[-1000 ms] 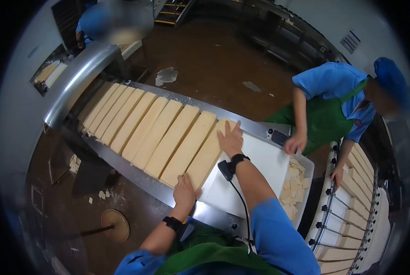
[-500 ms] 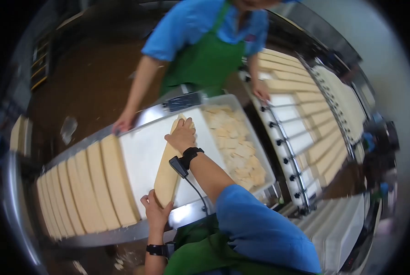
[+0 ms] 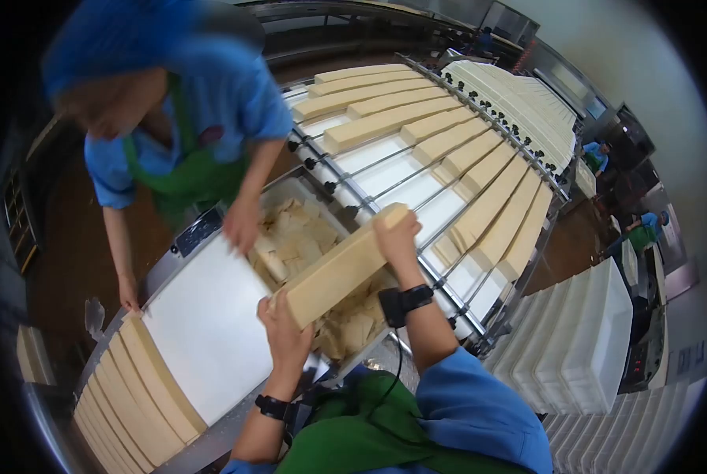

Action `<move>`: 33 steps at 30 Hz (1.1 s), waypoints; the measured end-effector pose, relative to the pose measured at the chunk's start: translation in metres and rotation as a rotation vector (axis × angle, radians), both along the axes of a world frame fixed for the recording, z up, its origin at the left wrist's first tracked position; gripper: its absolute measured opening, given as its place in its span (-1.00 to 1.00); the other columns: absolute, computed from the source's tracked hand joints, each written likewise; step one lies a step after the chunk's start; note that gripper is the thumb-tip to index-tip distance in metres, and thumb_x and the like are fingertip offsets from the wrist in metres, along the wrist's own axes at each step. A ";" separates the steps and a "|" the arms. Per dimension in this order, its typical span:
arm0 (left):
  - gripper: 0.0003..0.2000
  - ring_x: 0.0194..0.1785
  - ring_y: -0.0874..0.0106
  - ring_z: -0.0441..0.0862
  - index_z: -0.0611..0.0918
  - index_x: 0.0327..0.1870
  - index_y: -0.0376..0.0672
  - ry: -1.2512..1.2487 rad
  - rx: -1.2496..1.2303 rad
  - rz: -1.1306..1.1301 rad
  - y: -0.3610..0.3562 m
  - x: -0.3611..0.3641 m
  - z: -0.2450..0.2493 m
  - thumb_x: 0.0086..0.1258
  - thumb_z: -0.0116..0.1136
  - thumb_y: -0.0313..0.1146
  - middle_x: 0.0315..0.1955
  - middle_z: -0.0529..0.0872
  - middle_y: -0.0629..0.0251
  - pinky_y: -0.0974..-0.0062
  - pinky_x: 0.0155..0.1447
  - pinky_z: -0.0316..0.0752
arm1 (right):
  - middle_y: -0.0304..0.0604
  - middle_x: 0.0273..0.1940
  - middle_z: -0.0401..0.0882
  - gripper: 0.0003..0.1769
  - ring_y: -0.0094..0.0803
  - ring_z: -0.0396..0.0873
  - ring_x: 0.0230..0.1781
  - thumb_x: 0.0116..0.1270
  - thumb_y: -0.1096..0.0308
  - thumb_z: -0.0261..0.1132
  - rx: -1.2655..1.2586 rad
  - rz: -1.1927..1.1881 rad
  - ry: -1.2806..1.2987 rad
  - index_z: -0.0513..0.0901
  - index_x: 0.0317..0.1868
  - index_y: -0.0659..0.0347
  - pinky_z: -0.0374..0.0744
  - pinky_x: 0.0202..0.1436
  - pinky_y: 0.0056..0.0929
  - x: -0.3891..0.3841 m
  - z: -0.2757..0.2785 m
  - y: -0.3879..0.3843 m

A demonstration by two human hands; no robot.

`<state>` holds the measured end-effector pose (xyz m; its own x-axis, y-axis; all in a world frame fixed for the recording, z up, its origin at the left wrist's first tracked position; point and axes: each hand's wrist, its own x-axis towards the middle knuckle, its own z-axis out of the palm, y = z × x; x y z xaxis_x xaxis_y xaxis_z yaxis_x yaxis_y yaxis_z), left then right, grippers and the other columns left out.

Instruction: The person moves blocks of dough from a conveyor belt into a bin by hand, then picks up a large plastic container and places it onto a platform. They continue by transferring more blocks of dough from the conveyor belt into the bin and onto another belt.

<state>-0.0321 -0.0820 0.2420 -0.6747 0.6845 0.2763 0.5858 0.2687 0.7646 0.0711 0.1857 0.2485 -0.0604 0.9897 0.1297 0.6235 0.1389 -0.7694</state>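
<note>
A long pale slab (image 3: 341, 265) is held raised and slanting over a bin of thin, crumpled pale pieces (image 3: 349, 324). My left hand (image 3: 288, 336) grips its near-left end. Round its far-right end my right hand (image 3: 398, 237) is closed. Left of the bin lies a white board (image 3: 211, 320), with a row of similar slabs (image 3: 144, 387) at its left edge. Beyond the bin's right side, a conveyor with metal rods carries more slabs (image 3: 440, 150) on a white surface.
A co-worker in a blue shirt and green apron (image 3: 183, 170) stands across the board, one hand at the slab row, the other over the bin. Stacked white trays (image 3: 578, 340) stand at the lower right. Other people are farther back at right.
Both my hands have lifted the slab off the white board and carried it right, over the bin. The view has turned right, and the co-worker leans in lower.
</note>
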 end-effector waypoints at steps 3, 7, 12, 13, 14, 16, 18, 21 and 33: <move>-0.29 0.19 -0.09 0.38 0.33 0.31 -0.18 0.063 0.108 -0.145 0.060 0.029 0.023 0.06 0.35 -0.47 0.22 0.23 -0.13 0.19 0.23 0.40 | 0.36 0.21 0.25 -0.07 0.28 0.41 0.14 0.12 -0.16 0.26 -0.039 -0.112 -0.084 0.20 0.29 0.37 0.49 0.16 -0.03 0.054 0.021 0.069; -0.31 0.15 0.03 0.46 0.33 0.33 -0.16 -0.161 0.119 -0.424 0.130 0.046 0.037 0.14 0.37 -0.40 0.24 0.28 -0.02 0.26 0.18 0.45 | 0.28 0.24 0.36 -0.17 0.23 0.31 0.27 0.22 -0.23 0.07 -0.285 -0.016 -0.373 0.39 0.25 0.34 0.37 0.27 0.01 0.108 0.034 0.153; -0.37 0.20 0.10 0.44 0.33 0.32 -0.20 -0.301 0.030 -0.590 0.188 0.050 0.035 0.21 0.32 -0.40 0.23 0.32 0.01 0.37 0.24 0.40 | 0.10 0.29 0.41 -0.29 0.17 0.09 0.43 0.37 -0.09 -0.21 -0.274 0.085 -0.682 0.46 0.27 0.26 -0.03 0.42 0.15 0.138 0.003 0.238; -0.40 0.20 0.13 0.42 0.34 0.31 -0.21 -0.201 0.057 -0.585 0.195 0.050 0.024 0.22 0.27 -0.45 0.21 0.33 0.02 0.37 0.28 0.35 | 0.14 0.31 0.38 -0.30 0.22 0.08 0.43 0.39 -0.07 -0.23 -0.278 0.105 -0.702 0.46 0.26 0.28 -0.05 0.44 0.18 0.140 0.001 0.249; -0.42 0.20 0.16 0.40 0.34 0.31 -0.22 -0.100 0.082 -0.580 0.200 0.052 0.020 0.22 0.22 -0.49 0.19 0.33 0.04 0.37 0.32 0.30 | 0.14 0.31 0.38 -0.30 0.22 0.08 0.43 0.39 -0.07 -0.23 -0.280 0.115 -0.697 0.46 0.26 0.28 -0.05 0.44 0.18 0.140 -0.002 0.257; -0.45 0.24 0.14 0.36 0.35 0.29 -0.22 -0.126 0.076 -0.570 0.207 0.059 0.012 0.23 0.16 -0.51 0.18 0.34 0.03 0.35 0.36 0.24 | 0.13 0.31 0.39 -0.29 0.18 0.12 0.42 0.39 -0.08 -0.23 -0.325 0.107 -0.686 0.48 0.25 0.30 -0.03 0.44 0.13 0.141 -0.009 0.267; -0.48 0.28 0.12 0.32 0.36 0.28 -0.22 -0.157 0.069 -0.565 0.216 0.062 0.013 0.24 0.10 -0.53 0.17 0.35 0.02 0.33 0.39 0.19 | 0.12 0.33 0.36 -0.31 0.13 0.16 0.40 0.38 -0.04 -0.19 -0.356 0.106 -0.647 0.47 0.24 0.34 0.00 0.43 0.08 0.142 -0.008 0.274; -0.52 0.27 0.04 0.35 0.37 0.25 -0.25 -0.162 0.051 -0.562 0.233 0.071 0.009 0.25 0.06 -0.54 0.19 0.33 -0.04 0.36 0.37 0.25 | 0.12 0.39 0.25 -0.34 0.06 0.18 0.40 0.37 0.03 -0.12 -0.341 0.075 -0.631 0.43 0.27 0.37 0.03 0.42 0.03 0.145 -0.003 0.278; -0.44 0.44 0.06 0.20 0.36 0.34 -0.17 -0.395 0.142 -0.548 0.246 0.076 -0.031 0.25 0.03 -0.57 0.35 0.27 -0.04 0.35 0.48 0.08 | 0.05 0.54 -0.13 -0.11 0.01 -0.19 0.56 0.39 -0.19 -0.03 -0.100 -0.018 -0.645 0.03 0.49 0.30 -0.16 0.53 0.07 0.135 -0.026 0.257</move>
<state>0.0440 0.1638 0.2106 -0.3099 0.9310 0.1931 0.2789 -0.1052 0.9545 0.2063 0.4422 0.2229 -0.0785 0.9967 -0.0193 0.9660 0.0713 -0.2483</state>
